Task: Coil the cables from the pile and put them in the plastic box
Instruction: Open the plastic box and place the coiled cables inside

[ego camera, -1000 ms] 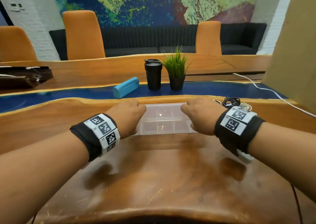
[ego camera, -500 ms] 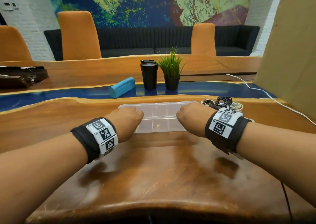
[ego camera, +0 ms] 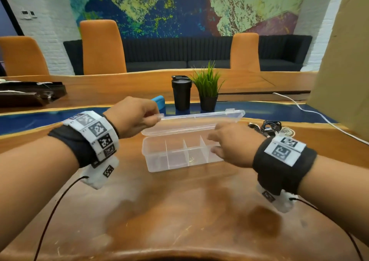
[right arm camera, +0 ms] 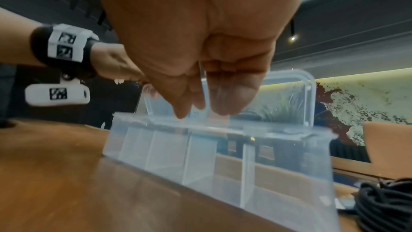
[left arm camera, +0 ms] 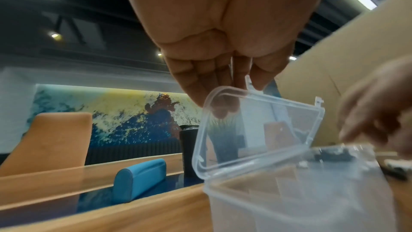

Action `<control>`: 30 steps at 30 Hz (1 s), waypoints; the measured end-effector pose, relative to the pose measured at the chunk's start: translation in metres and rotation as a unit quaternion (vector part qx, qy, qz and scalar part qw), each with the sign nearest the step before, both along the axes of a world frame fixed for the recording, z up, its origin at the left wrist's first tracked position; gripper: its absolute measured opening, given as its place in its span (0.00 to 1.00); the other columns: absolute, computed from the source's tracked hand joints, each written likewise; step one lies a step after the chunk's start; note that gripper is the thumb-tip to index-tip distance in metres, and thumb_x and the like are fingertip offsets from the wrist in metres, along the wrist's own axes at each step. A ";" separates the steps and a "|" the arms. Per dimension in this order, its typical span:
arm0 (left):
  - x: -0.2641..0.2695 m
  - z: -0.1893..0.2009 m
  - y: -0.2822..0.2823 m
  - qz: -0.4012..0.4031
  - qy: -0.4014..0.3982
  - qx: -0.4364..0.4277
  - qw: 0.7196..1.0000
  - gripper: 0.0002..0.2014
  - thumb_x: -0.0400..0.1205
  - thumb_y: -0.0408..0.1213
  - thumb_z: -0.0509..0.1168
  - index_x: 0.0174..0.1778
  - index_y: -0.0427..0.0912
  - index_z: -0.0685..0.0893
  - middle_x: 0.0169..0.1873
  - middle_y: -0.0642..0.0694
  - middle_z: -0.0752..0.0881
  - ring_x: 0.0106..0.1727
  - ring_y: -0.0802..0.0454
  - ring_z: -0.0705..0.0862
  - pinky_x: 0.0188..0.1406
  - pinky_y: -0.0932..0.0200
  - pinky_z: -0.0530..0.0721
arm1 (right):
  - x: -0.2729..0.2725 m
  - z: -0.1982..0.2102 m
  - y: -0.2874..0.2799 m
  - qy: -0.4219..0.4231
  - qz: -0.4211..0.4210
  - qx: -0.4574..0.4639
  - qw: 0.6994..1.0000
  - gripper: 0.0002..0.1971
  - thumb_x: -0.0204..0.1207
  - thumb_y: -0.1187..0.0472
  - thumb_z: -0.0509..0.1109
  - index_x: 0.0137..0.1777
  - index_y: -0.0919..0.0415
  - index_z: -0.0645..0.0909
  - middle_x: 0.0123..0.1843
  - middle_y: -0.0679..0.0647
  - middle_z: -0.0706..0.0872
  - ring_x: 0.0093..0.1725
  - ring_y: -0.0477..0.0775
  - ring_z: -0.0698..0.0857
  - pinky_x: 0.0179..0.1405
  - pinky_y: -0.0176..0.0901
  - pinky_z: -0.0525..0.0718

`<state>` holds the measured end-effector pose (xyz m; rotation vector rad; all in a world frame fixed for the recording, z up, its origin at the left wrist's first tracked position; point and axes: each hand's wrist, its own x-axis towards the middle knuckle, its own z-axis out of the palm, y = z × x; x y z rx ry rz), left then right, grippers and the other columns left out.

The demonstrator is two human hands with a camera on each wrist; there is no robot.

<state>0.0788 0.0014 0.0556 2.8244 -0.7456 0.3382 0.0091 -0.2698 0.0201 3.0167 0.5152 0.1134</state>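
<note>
plastic box (ego camera: 159, 157) compartments bare, lid (ego camera: 199, 119) raised

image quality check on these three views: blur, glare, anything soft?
Head view: mostly sharp, with lamp glare on the table and slight motion blur on the right hand. Left wrist view: the plastic box is soft up close and the right hand is smeared at the frame edge. Right wrist view: the box wall is soft, the cables dark.

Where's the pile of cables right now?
In the head view, the cable pile lies on the wooden table, just beyond the right hand, right of the plastic box.
</note>
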 end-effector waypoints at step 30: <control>0.024 -0.098 -0.002 0.171 0.295 -0.682 0.647 0.09 0.86 0.35 0.58 0.48 0.42 0.84 0.40 0.45 0.87 0.34 0.55 0.79 0.24 0.67 0.79 | 0.084 0.013 -0.023 0.018 -0.076 0.120 0.990 0.20 0.82 0.64 0.66 0.72 0.54 0.80 0.67 0.53 0.85 0.65 0.55 0.82 0.65 0.44 0.77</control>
